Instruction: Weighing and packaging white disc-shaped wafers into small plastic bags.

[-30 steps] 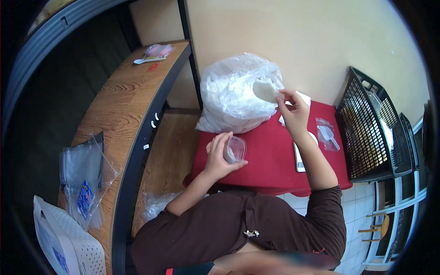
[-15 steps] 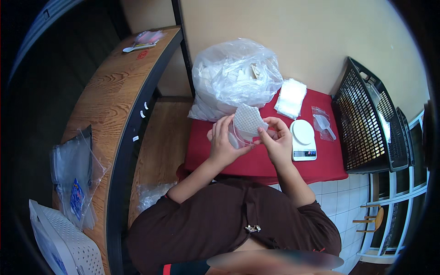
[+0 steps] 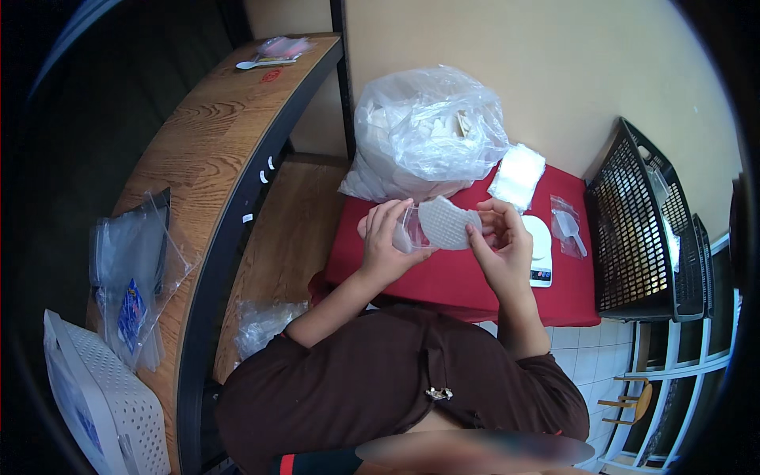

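Note:
My left hand [image 3: 386,244] is closed around a clear plastic piece [image 3: 410,228], a small bag or cup; its exact kind is hard to make out. Between the thumb and fingers of my right hand [image 3: 505,244] is a white, dimpled flat piece [image 3: 448,225] with an irregular edge. Its left side overlaps or touches the clear plastic. Both are held above the red cloth [image 3: 467,281] on the table. Just beyond my hands stands a big clear bag [image 3: 419,134] filled with white pieces.
Right of my hands lie a white kitchen scale [image 3: 541,245], a stack of clear bags [image 3: 517,176] and a bagged white scoop [image 3: 568,229]. A black crate [image 3: 633,237] stands at the right. Along the left runs a wooden shelf [image 3: 198,142] bearing plastic bags and a white perforated basket [image 3: 131,388].
My right hand has moved rightward with the white dimpled piece, so more of the clear plastic in my left hand shows. The whole view has also shifted slightly.

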`<act>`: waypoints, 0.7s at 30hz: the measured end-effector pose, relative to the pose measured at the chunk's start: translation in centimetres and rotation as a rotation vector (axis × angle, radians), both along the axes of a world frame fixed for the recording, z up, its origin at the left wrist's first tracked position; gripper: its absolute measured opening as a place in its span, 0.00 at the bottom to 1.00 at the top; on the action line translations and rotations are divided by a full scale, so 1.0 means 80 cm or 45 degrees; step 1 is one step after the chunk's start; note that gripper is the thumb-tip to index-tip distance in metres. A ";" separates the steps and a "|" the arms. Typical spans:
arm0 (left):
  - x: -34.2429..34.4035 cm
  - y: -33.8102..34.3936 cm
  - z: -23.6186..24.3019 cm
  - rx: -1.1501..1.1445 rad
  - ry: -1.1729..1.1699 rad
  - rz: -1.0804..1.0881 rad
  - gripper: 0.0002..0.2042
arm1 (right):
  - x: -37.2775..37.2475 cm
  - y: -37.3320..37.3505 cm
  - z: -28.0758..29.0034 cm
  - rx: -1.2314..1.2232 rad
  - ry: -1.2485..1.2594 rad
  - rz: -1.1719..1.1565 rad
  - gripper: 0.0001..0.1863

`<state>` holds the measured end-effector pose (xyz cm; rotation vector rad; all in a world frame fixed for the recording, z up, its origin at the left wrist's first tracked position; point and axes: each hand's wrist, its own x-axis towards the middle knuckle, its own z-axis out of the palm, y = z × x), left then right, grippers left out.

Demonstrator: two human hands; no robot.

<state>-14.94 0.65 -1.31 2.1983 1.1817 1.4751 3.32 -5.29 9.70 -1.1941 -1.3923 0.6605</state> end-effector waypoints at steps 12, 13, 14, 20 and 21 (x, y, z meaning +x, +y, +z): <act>-0.016 0.005 -0.010 -0.058 -0.234 -0.263 0.38 | 0.020 0.012 0.000 0.119 0.089 -0.008 0.14; -0.013 -0.002 -0.003 -0.021 -0.257 -0.227 0.37 | 0.026 0.012 -0.003 0.119 0.099 -0.019 0.14; -0.011 -0.007 0.005 0.020 -0.279 -0.190 0.37 | 0.031 0.012 -0.005 0.111 0.061 -0.015 0.12; 0.003 -0.002 -0.031 -0.056 -0.068 -0.320 0.40 | 0.073 0.012 -0.031 0.256 -0.024 -0.088 0.05; 0.008 -0.004 -0.033 -0.111 -0.092 -0.339 0.41 | 0.085 0.013 -0.038 0.368 -0.097 -0.152 0.05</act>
